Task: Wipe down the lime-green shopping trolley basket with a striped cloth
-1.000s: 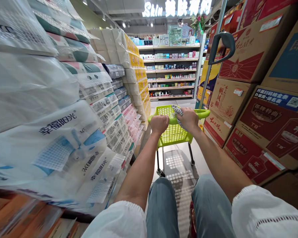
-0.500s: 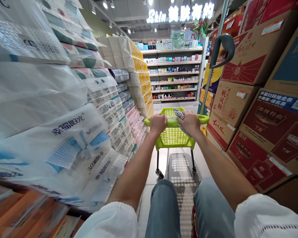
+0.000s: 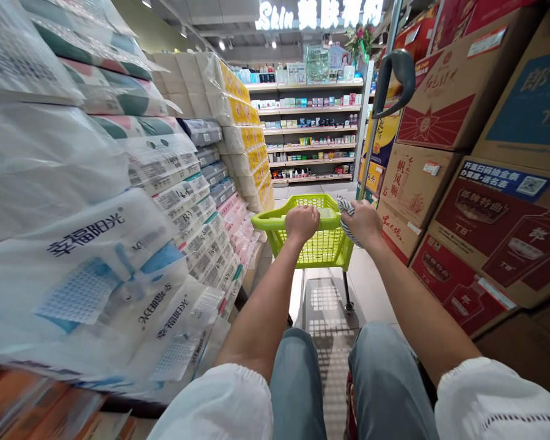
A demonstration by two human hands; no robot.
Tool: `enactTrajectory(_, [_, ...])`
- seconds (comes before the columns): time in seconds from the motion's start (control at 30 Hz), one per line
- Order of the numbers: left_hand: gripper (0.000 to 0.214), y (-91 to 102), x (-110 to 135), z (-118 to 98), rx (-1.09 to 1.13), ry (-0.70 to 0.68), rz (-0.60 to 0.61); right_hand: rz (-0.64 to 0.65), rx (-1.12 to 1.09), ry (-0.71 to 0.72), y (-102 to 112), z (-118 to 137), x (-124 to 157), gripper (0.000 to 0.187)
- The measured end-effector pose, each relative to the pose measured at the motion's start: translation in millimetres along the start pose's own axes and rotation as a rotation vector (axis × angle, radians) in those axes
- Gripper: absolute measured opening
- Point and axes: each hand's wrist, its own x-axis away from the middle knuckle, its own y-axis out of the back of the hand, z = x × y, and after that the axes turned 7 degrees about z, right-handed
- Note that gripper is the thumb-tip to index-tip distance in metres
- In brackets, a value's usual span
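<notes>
A lime-green shopping cart (image 3: 321,247) with a mesh basket stands in front of my knees. My left hand (image 3: 302,223) is closed around the middle of its green handle (image 3: 266,221). At the right end of the handle, my right hand (image 3: 365,223) is also closed, and it covers that end. A twisted black-and-white striped cloth (image 3: 347,208) is bunched at the right hand's fingers and hangs along its inner side. Through the mesh the inside of the basket shows little, so I cannot tell what it holds.
Wrapped tissue packs (image 3: 96,263) are stacked high along the left. Liquor cartons (image 3: 495,220) form a wall on the right, beside a metal pole with a grey loop handle (image 3: 395,82). Shelves of small boxed goods (image 3: 309,131) stand ahead, across the tiled floor (image 3: 371,281).
The cart has swung left and turned slightly under my hands. My grips now sit further right along its handle. The shelves and side stacks have shifted left in view.
</notes>
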Motion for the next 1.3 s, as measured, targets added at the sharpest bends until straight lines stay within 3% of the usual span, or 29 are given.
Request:
enactTrajectory(0.13, [0.044,-1.7,-2.1,-10.7,-0.003,0.037,-0.012,-0.018,-0.064,-0.061,-3.8,7.5,-1.4,0.038])
enactTrajectory(0.33, [0.037,-4.1,-0.6,-11.8,-0.006,0.005,-0.034,-0.039,-0.128,0.076,-18.6,48.7,8.0,0.042])
enactTrajectory(0.5, [0.043,-2.2,1.8,-1.6,-0.013,-0.001,-0.059,0.019,-0.06,0.056,-11.2,19.7,3.9,0.039])
enactTrajectory(0.63, [0.044,-2.8,1.4,-3.5,-0.004,0.004,-0.055,-0.048,-0.011,-0.033,-8.5,-1.3,-0.4,0.039])
enactTrajectory(0.73, [0.044,-3.3,0.6,-8.6,-0.003,0.03,-0.05,-0.038,-0.035,-0.027,-12.5,12.8,3.0,0.039])
enactTrajectory(0.93, [0.042,-2.2,1.4,-2.8,-0.011,0.009,-0.043,-0.01,-0.057,0.122,-16.4,50.2,11.6,0.039])
enactTrajectory(1.3, [0.046,3.4,3.1,19.8,0.033,0.021,-0.023,0.049,-0.001,0.058,4.0,-20.9,-15.3,0.032])
